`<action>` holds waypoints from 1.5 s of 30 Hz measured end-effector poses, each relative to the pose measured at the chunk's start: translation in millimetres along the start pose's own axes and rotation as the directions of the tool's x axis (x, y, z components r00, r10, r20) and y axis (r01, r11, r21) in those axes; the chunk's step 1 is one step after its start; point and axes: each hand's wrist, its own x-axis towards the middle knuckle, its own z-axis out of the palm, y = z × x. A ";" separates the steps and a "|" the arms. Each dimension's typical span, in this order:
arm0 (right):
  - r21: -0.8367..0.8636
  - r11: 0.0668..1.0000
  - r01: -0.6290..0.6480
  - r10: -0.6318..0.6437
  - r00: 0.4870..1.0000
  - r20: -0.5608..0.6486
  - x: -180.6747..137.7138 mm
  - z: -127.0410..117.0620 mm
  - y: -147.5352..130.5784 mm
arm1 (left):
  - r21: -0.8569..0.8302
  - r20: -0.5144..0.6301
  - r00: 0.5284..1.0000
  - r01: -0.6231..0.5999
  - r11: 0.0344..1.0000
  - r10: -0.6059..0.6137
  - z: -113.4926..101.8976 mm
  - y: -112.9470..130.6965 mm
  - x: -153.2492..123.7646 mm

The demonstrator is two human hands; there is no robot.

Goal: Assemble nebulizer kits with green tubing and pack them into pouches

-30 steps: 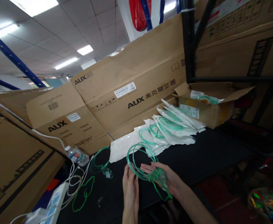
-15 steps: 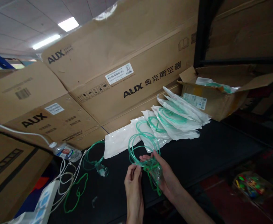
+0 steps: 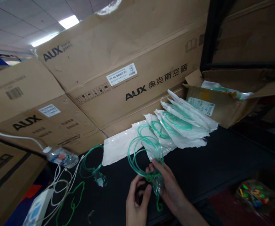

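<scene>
My right hand [image 3: 169, 185] is closed around a clear oxygen mask [image 3: 157, 182] with a green strap [image 3: 160, 205] hanging below it. Its coiled green tubing [image 3: 130, 153] loops up and to the left, in front of the white pouches. My left hand [image 3: 138, 201] is just left of the mask, thumb and fingers apart with a gap between them; I see nothing held there. On the black table to the left lies a second mask [image 3: 100, 179] with its own coiled tubing [image 3: 85, 160].
Several white pouches [image 3: 182, 138] with green tubing lean in a row across the table. An open carton [image 3: 219, 106] stands at right, large cardboard boxes [image 3: 137, 50] behind. At left are a bottle [image 3: 62, 157], white cables [image 3: 62, 185], a green elastic loop [image 3: 75, 201] and a power strip [image 3: 38, 207].
My left thumb and fingers have spread apart and moved slightly down from the strap. The strap below the mask now hangs in a narrower bunch. The view has shifted slightly.
</scene>
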 end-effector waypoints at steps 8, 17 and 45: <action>-0.009 0.999 -0.044 0.044 0.998 0.049 -5.2 6.3 -4.3 | 0.258 0.116 0.993 -0.034 0.966 0.004 -7.8 -25.6 -4.3; -0.202 0.955 -0.216 0.260 0.939 0.226 -20.9 -10.3 -29.9 | 0.096 0.168 0.983 0.059 0.994 -0.075 -38.0 20.7 33.8; -0.628 0.775 -0.066 0.190 0.973 0.131 -28.7 -29.4 -23.1 | -0.440 0.232 0.910 0.413 0.797 -0.343 -45.3 42.8 34.2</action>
